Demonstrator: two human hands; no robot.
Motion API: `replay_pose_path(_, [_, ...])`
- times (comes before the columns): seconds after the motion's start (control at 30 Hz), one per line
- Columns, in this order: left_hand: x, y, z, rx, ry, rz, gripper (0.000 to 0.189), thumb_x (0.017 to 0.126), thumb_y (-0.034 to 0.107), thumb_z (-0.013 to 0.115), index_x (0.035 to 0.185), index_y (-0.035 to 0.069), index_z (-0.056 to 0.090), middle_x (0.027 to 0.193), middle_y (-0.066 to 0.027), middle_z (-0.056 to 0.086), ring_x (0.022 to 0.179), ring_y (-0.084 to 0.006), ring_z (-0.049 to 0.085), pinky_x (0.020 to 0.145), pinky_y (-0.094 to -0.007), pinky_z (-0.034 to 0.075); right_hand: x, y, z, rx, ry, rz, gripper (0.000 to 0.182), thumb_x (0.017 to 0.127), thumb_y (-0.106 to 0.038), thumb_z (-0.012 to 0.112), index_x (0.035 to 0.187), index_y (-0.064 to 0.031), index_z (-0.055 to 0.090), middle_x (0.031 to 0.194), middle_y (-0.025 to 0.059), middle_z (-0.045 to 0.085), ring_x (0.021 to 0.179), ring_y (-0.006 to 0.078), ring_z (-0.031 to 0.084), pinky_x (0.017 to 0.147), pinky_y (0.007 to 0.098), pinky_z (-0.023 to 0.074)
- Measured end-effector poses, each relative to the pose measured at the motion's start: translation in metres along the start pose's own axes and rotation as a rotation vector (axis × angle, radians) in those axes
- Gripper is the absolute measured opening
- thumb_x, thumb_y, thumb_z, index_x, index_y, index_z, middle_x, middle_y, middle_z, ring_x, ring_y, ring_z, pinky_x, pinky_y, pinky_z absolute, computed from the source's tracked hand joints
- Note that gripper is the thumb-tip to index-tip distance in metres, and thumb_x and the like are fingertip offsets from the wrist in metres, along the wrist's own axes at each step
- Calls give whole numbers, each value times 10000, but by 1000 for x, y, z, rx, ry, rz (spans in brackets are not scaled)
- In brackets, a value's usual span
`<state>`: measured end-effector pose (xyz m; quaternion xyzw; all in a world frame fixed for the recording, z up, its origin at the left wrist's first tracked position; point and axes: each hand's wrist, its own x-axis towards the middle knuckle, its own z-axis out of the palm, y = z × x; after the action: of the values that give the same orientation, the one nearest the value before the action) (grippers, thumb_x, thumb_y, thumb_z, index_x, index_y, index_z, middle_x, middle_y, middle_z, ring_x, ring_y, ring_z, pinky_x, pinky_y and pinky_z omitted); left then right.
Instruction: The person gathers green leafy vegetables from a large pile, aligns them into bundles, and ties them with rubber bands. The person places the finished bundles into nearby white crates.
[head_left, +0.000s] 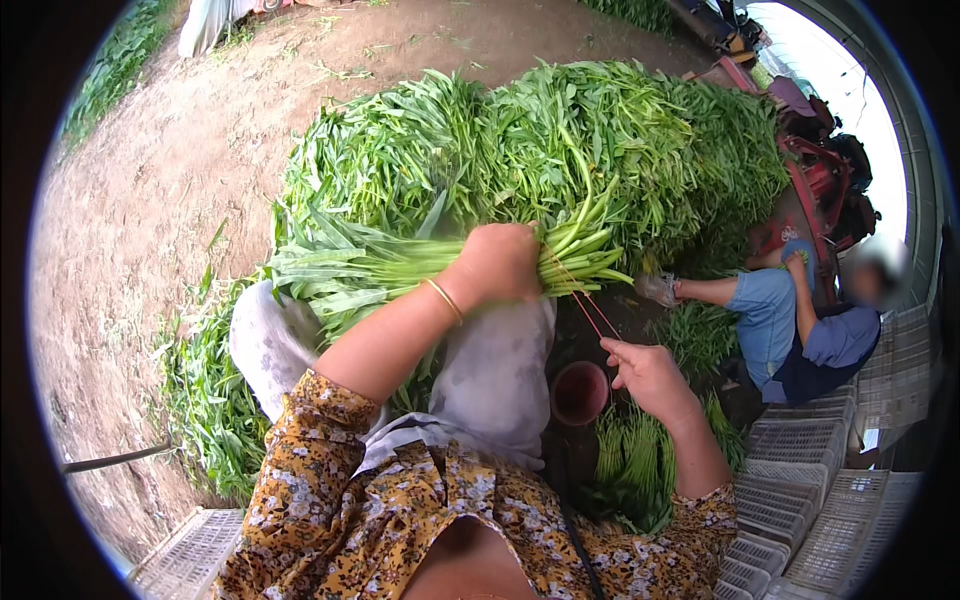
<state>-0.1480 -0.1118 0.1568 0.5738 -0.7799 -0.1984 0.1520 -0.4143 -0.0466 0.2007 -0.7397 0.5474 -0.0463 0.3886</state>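
Note:
My left hand (501, 261) is closed around a bunch of leafy green stems (390, 259) held above my knees, leaves to the left and cut ends to the right. A thin reddish rubber band (583, 296) is stretched from the stems near that fist to my right hand (645, 375), whose thumb and forefinger pinch its other end. Below my right hand stands a round reddish container (580, 393). Beside it lie several bundles of green stems (637, 454), partly hidden by my forearm.
A large heap of leafy greens (525, 142) lies ahead, with more greens (217, 397) at left. A person (802, 322) sits at right near red machinery (817, 195). Plastic crates (799, 450) stand at lower right; another crate (191, 551) stands at lower left.

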Motion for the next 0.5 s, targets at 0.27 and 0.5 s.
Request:
replay_pose_path(0.27, [-6, 11, 6, -34, 54, 14, 559, 557, 292, 799, 984, 54, 527, 826, -131, 642, 794, -349, 640, 685, -415, 521, 58, -55, -50, -784, 375, -547, 1162, 474, -142, 889, 1418, -34, 220, 1489, 162, 257, 1359, 364, 299, 1083, 393, 356])
replay_pose_path(0.5, [-14, 11, 21, -92, 246, 106, 582, 549, 241, 800, 1030, 64, 524, 861, -123, 611, 810, -347, 620, 712, -408, 518, 164, 10, -78, -253, -48, -81, 968, 572, -111, 860, 1358, -85, 295, 1379, 154, 444, 1308, 259, 414, 1074, 366, 347])
